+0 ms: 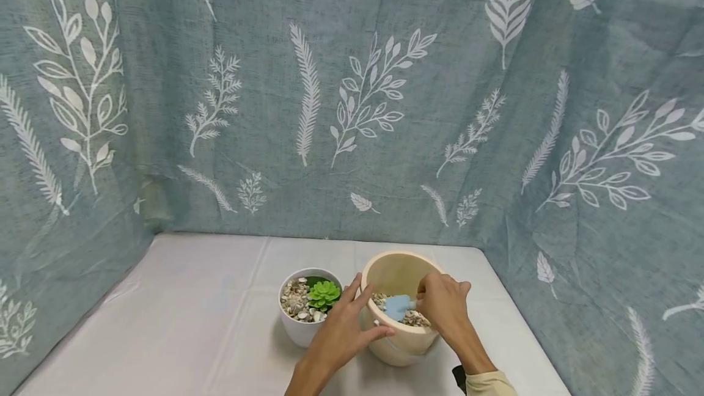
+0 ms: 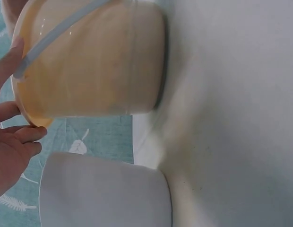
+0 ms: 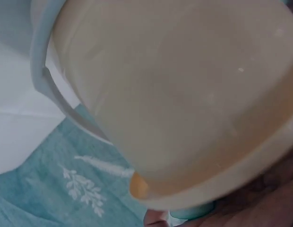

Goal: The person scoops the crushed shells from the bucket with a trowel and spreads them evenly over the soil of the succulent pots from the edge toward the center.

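A cream plastic bucket [image 1: 395, 347] stands on the table with small pebbles [image 1: 415, 319] inside. My left hand [image 1: 342, 330] holds its near left rim, thumb on the front and fingers spread along the side. In the left wrist view, fingertips [image 2: 37, 134] curve against the rim. Over the bucket, my right hand [image 1: 443, 302] grips a small light blue toy shovel [image 1: 397, 307] by its handle, with the blade down among the pebbles. Most of the right hand is hidden behind the bucket wall [image 3: 175, 104] in the right wrist view.
Left of the bucket, close by, stands a white pot [image 1: 301, 330] with pebbles and a green succulent [image 1: 324, 294]. The bucket's pale carrying handle [image 2: 56, 33] hangs down outside it. A patterned teal curtain [image 1: 330, 109] surrounds the white-covered table [image 1: 209, 298].
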A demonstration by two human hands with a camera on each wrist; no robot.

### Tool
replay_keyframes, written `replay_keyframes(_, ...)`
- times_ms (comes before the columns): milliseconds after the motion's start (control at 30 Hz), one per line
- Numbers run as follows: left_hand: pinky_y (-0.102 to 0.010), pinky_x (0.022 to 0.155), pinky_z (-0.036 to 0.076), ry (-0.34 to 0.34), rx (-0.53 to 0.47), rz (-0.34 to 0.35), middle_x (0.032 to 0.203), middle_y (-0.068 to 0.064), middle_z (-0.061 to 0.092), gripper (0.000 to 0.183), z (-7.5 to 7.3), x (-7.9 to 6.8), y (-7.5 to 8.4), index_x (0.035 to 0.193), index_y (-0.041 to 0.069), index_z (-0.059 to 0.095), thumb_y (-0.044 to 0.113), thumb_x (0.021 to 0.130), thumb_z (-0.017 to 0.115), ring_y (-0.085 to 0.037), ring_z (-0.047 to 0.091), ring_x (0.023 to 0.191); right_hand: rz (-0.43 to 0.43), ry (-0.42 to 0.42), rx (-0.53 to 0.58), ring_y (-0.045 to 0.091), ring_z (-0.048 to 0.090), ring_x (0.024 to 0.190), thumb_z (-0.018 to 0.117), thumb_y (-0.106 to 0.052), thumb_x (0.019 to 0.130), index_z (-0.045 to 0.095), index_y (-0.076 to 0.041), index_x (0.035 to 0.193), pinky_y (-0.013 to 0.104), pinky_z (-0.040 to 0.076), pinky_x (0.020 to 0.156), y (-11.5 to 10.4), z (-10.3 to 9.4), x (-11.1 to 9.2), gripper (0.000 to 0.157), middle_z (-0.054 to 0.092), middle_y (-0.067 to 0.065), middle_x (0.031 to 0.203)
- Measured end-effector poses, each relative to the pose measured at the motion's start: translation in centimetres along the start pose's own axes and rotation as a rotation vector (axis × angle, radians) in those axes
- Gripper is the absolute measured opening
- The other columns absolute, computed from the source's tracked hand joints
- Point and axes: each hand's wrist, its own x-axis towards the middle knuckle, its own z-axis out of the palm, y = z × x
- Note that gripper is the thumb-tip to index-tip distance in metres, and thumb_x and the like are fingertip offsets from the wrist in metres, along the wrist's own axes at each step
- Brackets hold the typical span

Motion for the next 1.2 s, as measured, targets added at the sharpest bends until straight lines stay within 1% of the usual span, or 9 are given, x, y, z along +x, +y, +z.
replay_keyframes(67, -0.058, 0.106, 0.055, 0.006, 0.003, -0.007, 0.162, -0.029, 0.042, 0.092, -0.3, -0.2, -0.2, 0.15, 0.004, 0.057, 0.056, 0.08, 0.084, -0.051, 0.054, 0.139, 0.018, -0.006, 0.028, 0.019, 0.055, 0.06, 0.076, 0.003, 0.074, 0.07, -0.016, 0.057, 0.048, 0.034, 0.072, -0.4, -0.2, -0.1, 0.027, 0.068, -0.001, 0.06)
replay_keyframes(267, -0.06, 0.109, 0.053, 0.01, 0.001, -0.031, 0.163, -0.028, 0.04, 0.092, -1.1, -0.7, -1.0, 0.152, 0.005, 0.055, 0.056, 0.081, 0.084, -0.051, 0.051, 0.143, 0.044, 0.046, 0.038, 0.029, 0.066, 0.07, 0.079, 0.001, 0.075, 0.079, -0.009, 0.07, 0.047, 0.034, 0.07, -1.9, -1.6, 0.0, 0.012, 0.077, 0.007, 0.074)
replay_keyframes(533, -0.059, 0.11, 0.052, 0.031, 0.031, -0.046, 0.162, -0.026, 0.044, 0.094, -2.1, -1.2, -2.0, 0.155, 0.006, 0.051, 0.056, 0.082, 0.083, -0.049, 0.049, 0.145, 0.07, 0.086, 0.063, 0.032, 0.067, 0.071, 0.077, -0.003, 0.083, 0.082, -0.008, 0.078, 0.049, 0.037, 0.069, -3.3, -4.3, 0.6, 0.01, 0.079, 0.013, 0.08)
replay_keyframes(667, -0.061, 0.114, 0.048, 0.051, 0.023, -0.072, 0.163, -0.023, 0.044, 0.097, -3.6, -1.6, -2.7, 0.158, 0.004, 0.045, 0.053, 0.083, 0.082, -0.048, 0.044, 0.149, 0.069, 0.091, 0.069, 0.033, 0.065, 0.071, 0.076, -0.006, 0.086, 0.084, -0.008, 0.085, 0.045, 0.035, 0.067, -4.1, -5.6, 0.9, 0.009, 0.078, 0.013, 0.08)
replay_keyframes(767, -0.066, 0.118, 0.041, 0.072, 0.02, -0.124, 0.165, -0.024, 0.039, 0.096, -5.1, -2.0, -3.6, 0.16, 0.004, 0.041, 0.05, 0.086, 0.081, -0.051, 0.037, 0.152, 0.066, 0.088, 0.077, 0.032, 0.064, 0.072, 0.076, -0.007, 0.087, 0.084, -0.009, 0.086, 0.044, 0.035, 0.068, -5.1, -6.2, 1.0, 0.009, 0.077, 0.011, 0.077)
replay_keyframes(867, -0.069, 0.123, 0.032, 0.091, 0.033, -0.194, 0.167, -0.027, 0.034, 0.101, -6.8, -2.5, -4.9, 0.161, 0.002, 0.037, 0.049, 0.085, 0.083, -0.055, 0.031, 0.154, 0.047, 0.067, 0.1, 0.032, 0.065, 0.073, 0.076, -0.006, 0.086, 0.084, -0.01, 0.085, 0.045, 0.036, 0.07, -6.4, -6.0, 1.3, 0.009, 0.078, 0.009, 0.077)
replay_keyframes(967, -0.07, 0.122, 0.032, 0.075, 0.014, -0.288, 0.169, -0.03, 0.027, 0.114, -8.0, -3.0, -6.1, 0.164, 0.0, 0.029, 0.05, 0.08, 0.087, -0.058, 0.025, 0.155, 0.011, 0.029, 0.119, 0.03, 0.066, 0.072, 0.076, -0.005, 0.087, 0.083, -0.009, 0.085, 0.043, 0.034, 0.07, -8.0, -5.2, 1.7, 0.009, 0.079, 0.009, 0.081)
replay_keyframes(1100, -0.071, 0.116, 0.039, 0.015, -0.066, -0.371, 0.171, -0.031, 0.021, 0.128, -8.2, -3.2, -7.2, 0.166, 0.0, 0.02, 0.053, 0.074, 0.091, -0.059, 0.029, 0.153, -0.027, -0.011, 0.101, 0.028, 0.067, 0.073, 0.077, -0.004, 0.086, 0.083, -0.01, 0.081, 0.044, 0.035, 0.072, -9.8, -3.5, 2.4, 0.009, 0.079, 0.008, 0.083)
replay_keyframes(1200, -0.066, 0.115, 0.043, -0.006, -0.121, -0.407, 0.173, -0.026, 0.021, 0.13, -7.7, -3.4, -7.8, 0.167, 0.002, 0.019, 0.055, 0.073, 0.092, -0.052, 0.036, 0.152, -0.048, -0.03, 0.044, 0.029, 0.067, 0.074, 0.077, -0.004, 0.083, 0.081, -0.012, 0.075, 0.05, 0.038, 0.076, -11.3, -2.1, 3.3, 0.012, 0.078, 0.006, 0.078)
